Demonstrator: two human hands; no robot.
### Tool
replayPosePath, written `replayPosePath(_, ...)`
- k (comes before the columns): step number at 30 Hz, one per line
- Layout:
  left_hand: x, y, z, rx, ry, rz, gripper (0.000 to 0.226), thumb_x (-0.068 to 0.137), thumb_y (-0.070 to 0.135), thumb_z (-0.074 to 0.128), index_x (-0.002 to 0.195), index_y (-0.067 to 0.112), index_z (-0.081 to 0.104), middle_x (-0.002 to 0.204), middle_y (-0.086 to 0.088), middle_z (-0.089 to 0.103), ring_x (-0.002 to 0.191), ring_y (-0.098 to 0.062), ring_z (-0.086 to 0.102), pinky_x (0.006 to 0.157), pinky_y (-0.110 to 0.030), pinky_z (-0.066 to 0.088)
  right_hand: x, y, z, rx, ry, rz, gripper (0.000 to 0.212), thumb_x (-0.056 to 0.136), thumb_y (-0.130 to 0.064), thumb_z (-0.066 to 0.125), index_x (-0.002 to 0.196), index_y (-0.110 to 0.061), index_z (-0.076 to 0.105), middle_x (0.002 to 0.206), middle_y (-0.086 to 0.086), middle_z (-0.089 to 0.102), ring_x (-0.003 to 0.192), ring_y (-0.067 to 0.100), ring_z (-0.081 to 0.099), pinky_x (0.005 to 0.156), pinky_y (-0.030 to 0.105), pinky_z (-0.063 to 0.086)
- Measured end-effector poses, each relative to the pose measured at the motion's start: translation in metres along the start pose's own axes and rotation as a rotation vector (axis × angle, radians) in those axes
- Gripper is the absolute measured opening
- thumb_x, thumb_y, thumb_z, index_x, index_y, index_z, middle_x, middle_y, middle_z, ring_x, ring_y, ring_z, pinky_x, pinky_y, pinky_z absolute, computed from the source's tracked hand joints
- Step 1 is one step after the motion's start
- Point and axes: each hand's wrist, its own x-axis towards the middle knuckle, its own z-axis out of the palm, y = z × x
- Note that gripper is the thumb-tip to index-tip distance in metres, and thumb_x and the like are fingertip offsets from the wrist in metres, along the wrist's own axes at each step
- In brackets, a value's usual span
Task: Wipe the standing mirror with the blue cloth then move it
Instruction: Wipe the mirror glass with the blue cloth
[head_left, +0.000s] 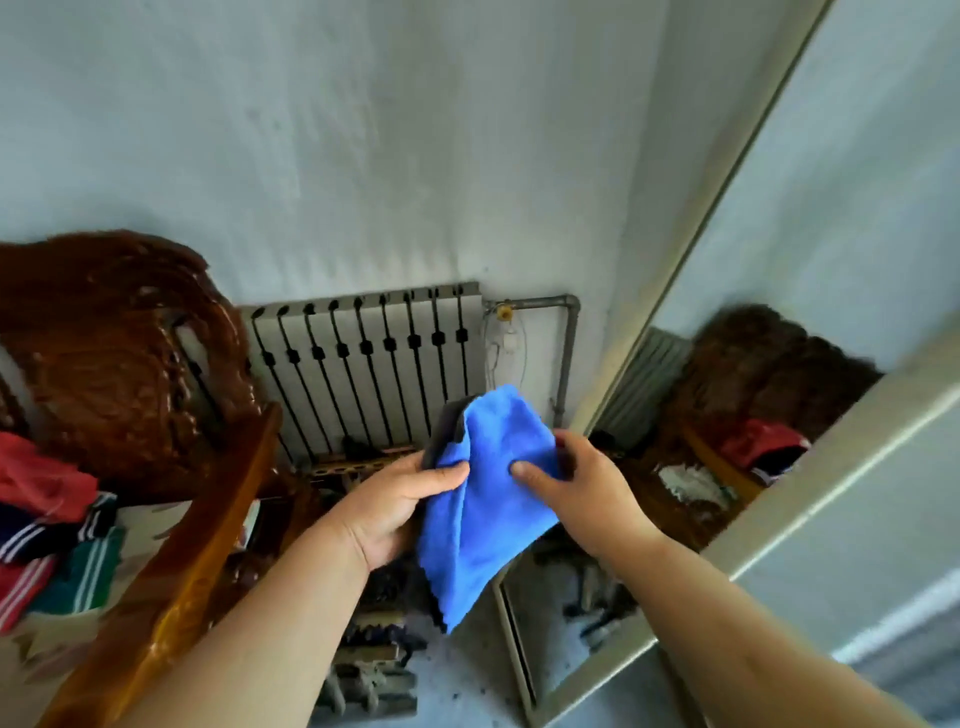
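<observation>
Hanging between your 2 hands, the cloth is blue on the side you see and dark grey on its back, which shows at the top left corner and along the lower edge. It is held in the air in front of the radiator, not touching the mirror. Your left hand grips the left edge, thumb on the front and the other fingers hidden behind the cloth. Your right hand pinches the right side, thumb pressed on the blue face, fingers behind. Both hands are closed on the cloth and stay a little apart from each other.

The mirror stands just to the right of the cloth, leaning along the wall, with a pale frame. Its glass reflects a brown carved chair and red clothes. The real chair is at the left, made of glossy brown wood, and clothes in red, navy and green lie on its seat. A grey pipe runs from the radiator down the corner. Some dark clutter lies on the floor below the cloth, too blurred to name.
</observation>
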Motion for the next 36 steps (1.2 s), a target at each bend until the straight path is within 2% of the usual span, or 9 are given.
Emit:
replayPosePath(5,0.028,0.003,0.090,0.188,0.088,0.058,0.037,0.071,0.015,0.077,0.107,0.011,0.068,0.105,-0.013,0.074,0.095,-0.025,0.071,0.081,-0.035,0.054,-0.015,0.001,-0.102,0.016,0.293,-0.088,0.017,0.078,-0.028,0.075,0.078,-0.027,0.058,0.073,-0.007,0.062,0.062,-0.004,0.055,0.056,0.008,0.040)
replayPosePath(9,0.041,0.005,0.136,0.384,0.246,0.178,0.006,0.083,0.014,0.072,0.086,0.016,0.068,0.077,0.003,0.073,0.074,-0.012,0.066,0.059,-0.019,0.049,-0.024,-0.005,-0.156,-0.085,0.312,-0.169,0.015,0.086,-0.028,0.068,0.096,-0.035,0.058,0.077,-0.008,0.058,0.066,0.002,0.055,0.054,0.010,0.038)
replayPosePath(12,0.046,0.017,0.159,0.457,0.171,0.228,0.007,0.088,0.018,0.067,0.081,0.015,0.067,0.076,0.000,0.068,0.072,-0.010,0.064,0.056,-0.018,0.047,-0.024,-0.009,-0.178,-0.243,0.213,-0.172,0.024,0.094,-0.029,0.058,0.118,-0.029,0.062,0.084,-0.011,0.057,0.071,0.001,0.053,0.056,0.008,0.035)
replayPosePath(17,0.060,0.044,0.184,0.706,0.287,0.381,0.015,0.092,0.010,0.060,0.082,0.019,0.055,0.074,0.004,0.062,0.068,-0.012,0.053,0.059,-0.024,0.039,-0.016,-0.030,-0.193,-0.242,0.232,-0.198,0.019,0.096,-0.026,0.049,0.085,-0.025,0.065,0.087,-0.005,0.065,0.074,0.003,0.057,0.057,0.007,0.038)
replayPosePath(20,0.068,0.056,0.188,0.666,0.047,0.353,0.014,0.094,0.002,0.052,0.092,0.011,0.063,0.087,-0.005,0.068,0.078,-0.019,0.062,0.069,-0.019,0.051,-0.006,-0.049,-0.202,-0.181,0.300,-0.234,0.021,0.097,-0.025,0.049,0.078,-0.027,0.058,0.075,-0.011,0.062,0.067,-0.002,0.054,0.055,0.004,0.037)
replayPosePath(24,0.080,0.073,0.192,0.622,-0.210,0.243,0.032,0.093,0.031,0.060,0.119,0.013,0.063,0.118,-0.010,0.067,0.109,-0.022,0.062,0.094,-0.033,0.050,0.008,-0.070,-0.212,-0.119,0.362,-0.228,0.023,0.097,-0.024,0.049,0.076,-0.024,0.059,0.066,-0.006,0.061,0.057,0.005,0.051,0.047,0.009,0.038)
replayPosePath(27,0.095,0.083,0.197,0.728,-0.161,0.325,0.021,0.088,0.013,0.067,0.107,0.005,0.064,0.096,-0.008,0.071,0.089,-0.019,0.065,0.077,-0.020,0.053,0.013,-0.081,-0.219,-0.014,0.400,-0.168,0.022,0.097,-0.028,0.048,0.083,-0.024,0.064,0.071,-0.001,0.064,0.063,0.013,0.057,0.053,0.018,0.043)
replayPosePath(32,0.116,0.119,0.192,0.566,-0.157,0.323,0.010,0.093,0.020,0.061,0.091,0.010,0.060,0.075,-0.006,0.058,0.059,-0.014,0.052,0.055,-0.026,0.037,0.017,-0.082,-0.227,-0.244,0.519,-0.195,0.016,0.096,-0.025,0.046,0.086,-0.024,0.057,0.101,0.003,0.056,0.093,0.016,0.050,0.082,0.025,0.040)
replayPosePath(36,0.130,0.160,0.193,0.690,-0.268,0.383,0.025,0.066,0.040,0.073,0.076,0.019,0.063,0.077,-0.008,0.055,0.072,-0.020,0.047,0.064,-0.031,0.036,0.019,-0.085,-0.230,-0.205,0.618,-0.170,0.023,0.099,-0.027,0.038,0.080,-0.020,0.050,0.065,-0.003,0.052,0.056,0.012,0.044,0.052,0.027,0.037)
